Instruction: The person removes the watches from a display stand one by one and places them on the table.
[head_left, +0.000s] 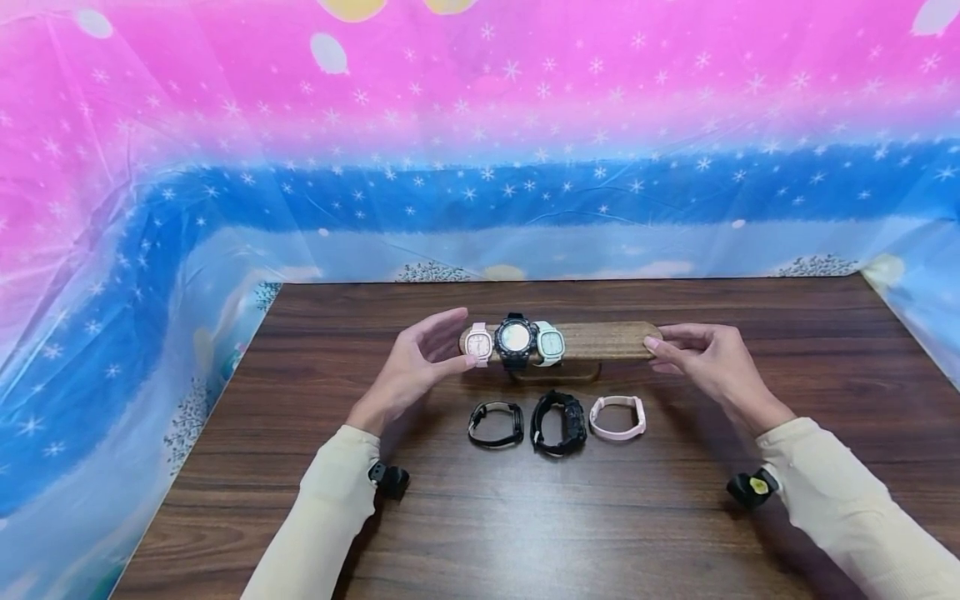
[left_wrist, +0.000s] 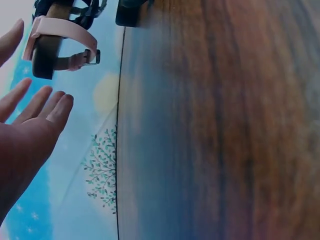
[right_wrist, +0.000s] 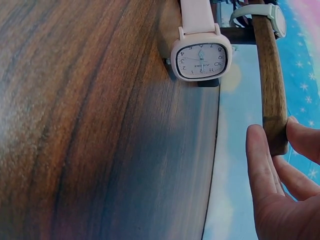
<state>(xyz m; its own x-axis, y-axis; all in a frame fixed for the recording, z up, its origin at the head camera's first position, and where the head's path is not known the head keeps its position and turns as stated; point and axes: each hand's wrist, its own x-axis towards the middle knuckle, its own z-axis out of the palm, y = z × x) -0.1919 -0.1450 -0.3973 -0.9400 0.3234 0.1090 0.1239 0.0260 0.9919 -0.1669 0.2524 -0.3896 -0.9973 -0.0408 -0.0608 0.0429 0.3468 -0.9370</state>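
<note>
A wooden watch stand (head_left: 600, 340) carries three watches on the left part of its bar: a pink watch (head_left: 478, 344) at the end, a black watch (head_left: 514, 337), then a mint-green watch (head_left: 551, 343). My right hand (head_left: 708, 357) pinches the bar's bare right end between thumb and fingers, as the right wrist view confirms. Around the bar's left end, my left hand (head_left: 426, 357) is spread, its thumb close to the pink watch. In the left wrist view, the left fingers (left_wrist: 60, 112) are extended and stand apart from the bar end.
In front of the stand lie three more watches on the brown table (head_left: 480, 533): a slim black one (head_left: 517, 423), a chunky black one (head_left: 574, 425) and a pink one (head_left: 641, 417). A snowflake-patterned cloth (head_left: 480, 192) rises behind the table's back edge.
</note>
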